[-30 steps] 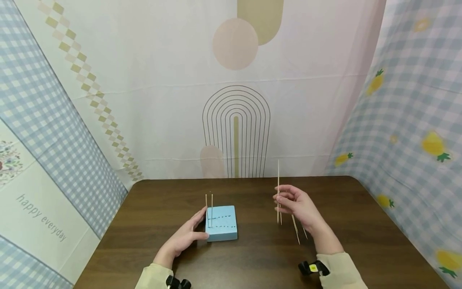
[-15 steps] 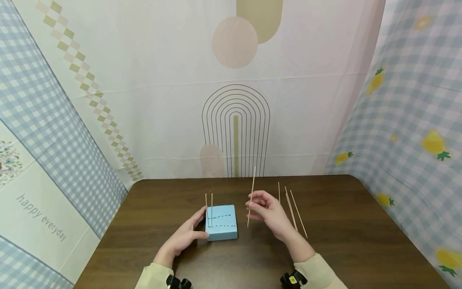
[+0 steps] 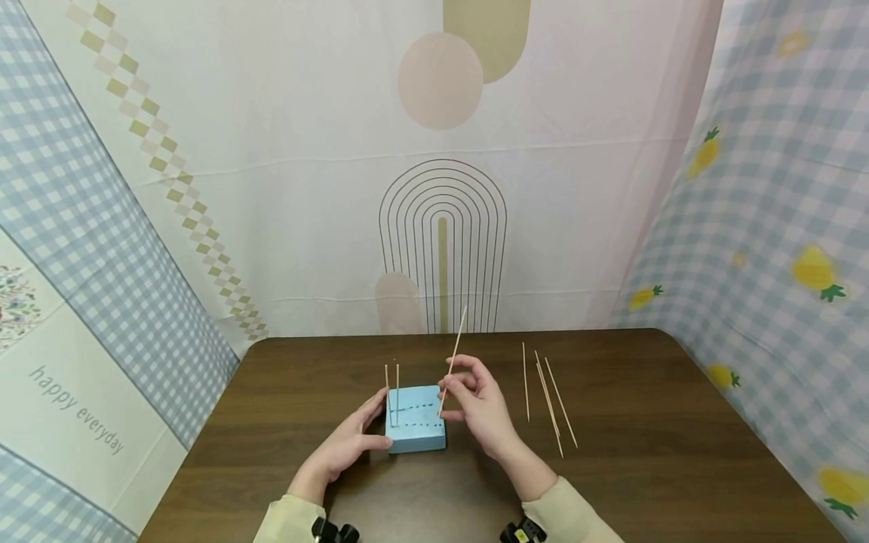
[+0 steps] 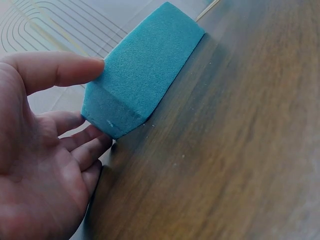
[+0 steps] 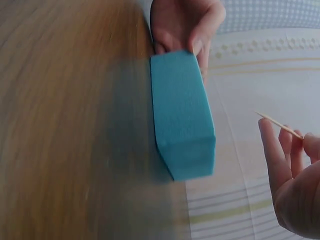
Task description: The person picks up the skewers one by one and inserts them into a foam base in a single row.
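A light blue foam block lies on the table, with two rows of small dark holes across its top. Two bamboo skewers stand upright at its left side. My left hand steadies the block from the left, thumb on the front corner and fingers along the left side. Between thumb and fingers, my right hand pinches another bamboo skewer, tilted, its lower end by the block's right edge. The right wrist view shows this skewer's pointed tip beside a fingertip, apart from the block.
Several loose bamboo skewers lie to the right of the right hand on the dark wooden table. A printed white cloth hangs behind the table's back edge. Checked cloths hang at the sides.
My right hand has carried the skewer leftward from the loose skewers to the block's right edge, and the skewer now leans more. The left hand and block have stayed put.
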### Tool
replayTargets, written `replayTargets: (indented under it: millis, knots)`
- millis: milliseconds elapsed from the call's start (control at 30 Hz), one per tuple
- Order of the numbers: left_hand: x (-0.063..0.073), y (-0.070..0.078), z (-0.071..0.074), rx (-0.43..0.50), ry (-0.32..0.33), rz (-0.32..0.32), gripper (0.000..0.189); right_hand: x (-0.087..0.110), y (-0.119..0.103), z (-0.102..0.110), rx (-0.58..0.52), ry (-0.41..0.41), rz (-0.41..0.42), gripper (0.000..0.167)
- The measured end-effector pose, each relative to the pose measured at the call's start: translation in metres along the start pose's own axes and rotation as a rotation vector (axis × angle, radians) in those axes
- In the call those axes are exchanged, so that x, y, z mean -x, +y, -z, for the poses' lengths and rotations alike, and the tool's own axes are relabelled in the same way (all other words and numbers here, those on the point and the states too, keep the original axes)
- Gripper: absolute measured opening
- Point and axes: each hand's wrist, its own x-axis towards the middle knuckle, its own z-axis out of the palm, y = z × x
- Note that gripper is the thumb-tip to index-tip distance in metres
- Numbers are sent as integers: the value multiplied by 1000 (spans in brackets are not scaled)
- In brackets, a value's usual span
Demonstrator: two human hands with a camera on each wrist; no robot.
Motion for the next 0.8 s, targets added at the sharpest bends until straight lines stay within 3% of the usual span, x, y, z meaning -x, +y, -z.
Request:
replayTargets:
  millis: [300,500,800]
  knots:
    - [-2,-5,-1,-32,21,-34,97,-1,6,-25,18,-53,41,39]
    - [-3,-2,-1,9,6,22,98,0,13,-32,52,-73,58,32]
    - [-2,0,-1,2,11,13,97,0,21,-36,83,-100,61,22]
